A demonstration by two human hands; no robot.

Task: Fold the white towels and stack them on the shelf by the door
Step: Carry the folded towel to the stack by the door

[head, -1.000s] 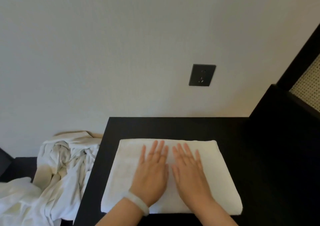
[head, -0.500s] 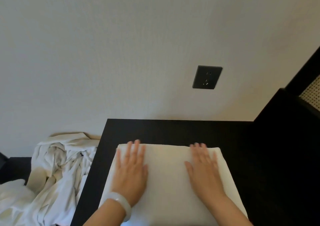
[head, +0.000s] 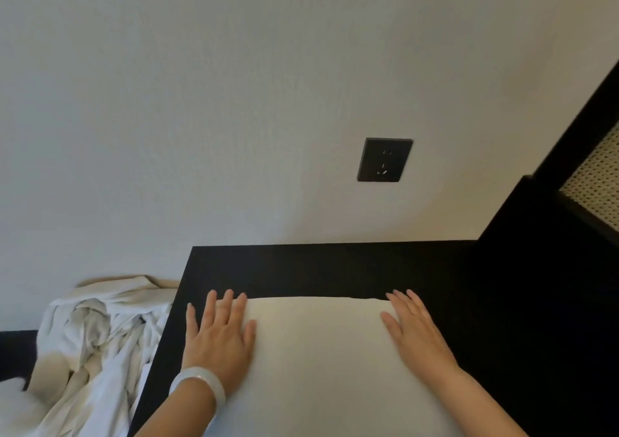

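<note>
Seemingly a hotel room or bedroom: white towel (head: 318,353), black table (head: 335,269), rumpled linen heap (head: 93,342), wall socket (head: 384,159).

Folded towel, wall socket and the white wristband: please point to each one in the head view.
folded towel (head: 318,353), head view, bare middle of its top.
wall socket (head: 384,159), head view, middle of its black plate.
wristband (head: 201,382), head view, middle of the visible band.

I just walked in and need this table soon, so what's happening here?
A person is working on a folded white towel that lies on the black table. The left hand and right hand both press flat on it with fingers straight, one at each side edge, as if smoothing it. The towel has not yet gone to any shelf. A heap of crumpled white linen lies off the table's left side, not folded.
</note>
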